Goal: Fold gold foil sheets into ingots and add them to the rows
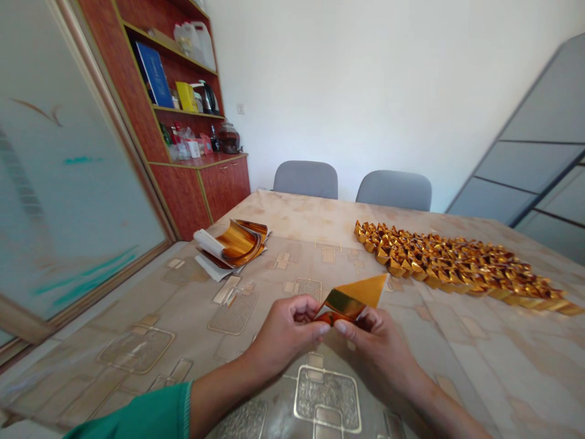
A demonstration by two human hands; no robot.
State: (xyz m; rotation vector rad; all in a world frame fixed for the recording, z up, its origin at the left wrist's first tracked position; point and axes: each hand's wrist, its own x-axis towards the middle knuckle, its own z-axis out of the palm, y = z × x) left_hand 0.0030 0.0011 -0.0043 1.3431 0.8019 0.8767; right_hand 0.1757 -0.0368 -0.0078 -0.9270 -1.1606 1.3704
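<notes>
Between my two hands, above the near part of the table, is a partly folded sheet of gold foil paper, one pointed flap sticking up to the right. My left hand pinches its left lower edge, thumb in front and fingers curled behind. On the right lower edge, my right hand grips the same sheet, its thumb close to the left thumb. Farther off to the left lies a loose stack of gold foil sheets, curled, with white backing showing. Rows of folded gold foil pieces stand packed together on the right.
A patterned cloth covers the table. Two grey chairs stand behind its far edge. A red-brown cabinet with bottles and a kettle is at back left. A frosted glass door stands at left.
</notes>
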